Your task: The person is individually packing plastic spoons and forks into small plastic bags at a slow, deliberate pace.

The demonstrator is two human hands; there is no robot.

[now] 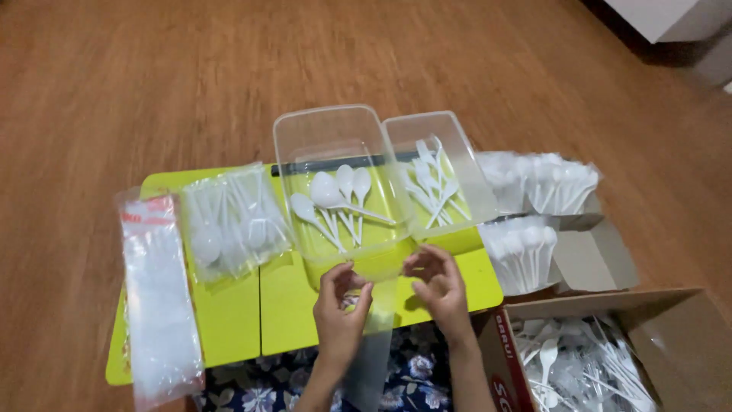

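Two hands at 6 o'clock pinch a clear plastic sleeve [379,320]: left hand [341,299] and right hand [437,281] each grasp its top edge. Sleeve hangs below the spoon tub [335,191]; fork tub [438,179] at 1 o'clock, over the green table [229,313].

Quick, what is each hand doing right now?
Left hand: fingers pinched on the top edge of a clear plastic sleeve.
Right hand: fingers curled at the same sleeve; actual grip cannot be told.
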